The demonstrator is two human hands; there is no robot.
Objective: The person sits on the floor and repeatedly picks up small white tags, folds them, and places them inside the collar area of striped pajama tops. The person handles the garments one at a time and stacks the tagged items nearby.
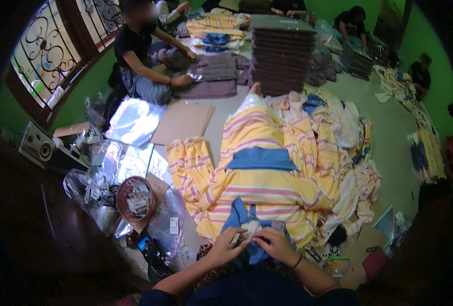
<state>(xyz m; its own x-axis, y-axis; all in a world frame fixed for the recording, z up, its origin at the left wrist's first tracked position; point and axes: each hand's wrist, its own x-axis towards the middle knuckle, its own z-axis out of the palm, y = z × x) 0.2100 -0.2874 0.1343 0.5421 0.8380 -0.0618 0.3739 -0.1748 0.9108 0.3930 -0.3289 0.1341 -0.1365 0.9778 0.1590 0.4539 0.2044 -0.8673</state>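
Note:
A yellow polo shirt [262, 184] with white and pink stripes lies spread in front of me, over my outstretched legs. Its blue collar [233, 215] is nearest my body, with a small tag [278, 225] beside the white inside of the neck. My left hand [228, 247] and my right hand [276, 246] meet at this collar, fingertips pinched close together. A small pale piece shows at the left fingers; what either pinch holds is too small to make out. Farther up lies another striped shirt with a blue collar [261, 158].
Striped shirts [333, 148] are heaped at the right. On the left are a red basket [121, 200] of labels, clear plastic bags [135, 118] and cardboard sheets [183, 122]. A tall stack of packed dark garments [280, 61] stands ahead. A person [145, 56] handles dark garments; others sit farther back.

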